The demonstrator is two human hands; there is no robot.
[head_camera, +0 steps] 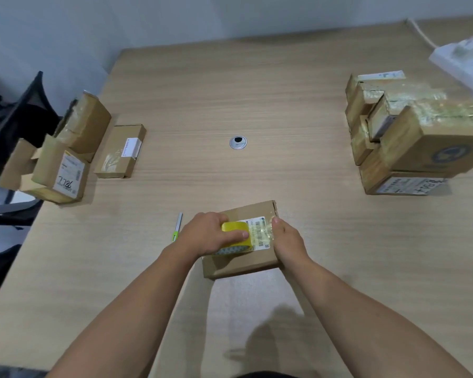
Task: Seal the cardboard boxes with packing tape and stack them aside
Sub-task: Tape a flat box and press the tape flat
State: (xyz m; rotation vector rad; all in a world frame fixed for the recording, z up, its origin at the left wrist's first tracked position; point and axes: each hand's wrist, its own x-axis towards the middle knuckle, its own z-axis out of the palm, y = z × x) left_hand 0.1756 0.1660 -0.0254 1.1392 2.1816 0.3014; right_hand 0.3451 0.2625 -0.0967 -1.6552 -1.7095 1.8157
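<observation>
Box (238,264) lies near the table's (230,91) front edge; the left hand (208,236) grips the yellow tape roll (230,227) on the box top, and the right hand (287,241) clasps the box's right edge, thumb pressing the tape strip (262,230) onto the label. A cutter (177,226) lies just left; taped boxes (410,137) are stacked far right

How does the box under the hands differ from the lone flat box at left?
The flat brown cardboard box under the hands carries a yellow tape roll gripped by the left hand, right hand gripping its edge; the flat brown cardboard box at left lies untouched. The first sits centre-front, the second beside other boxes. Both bear white labels.
</observation>
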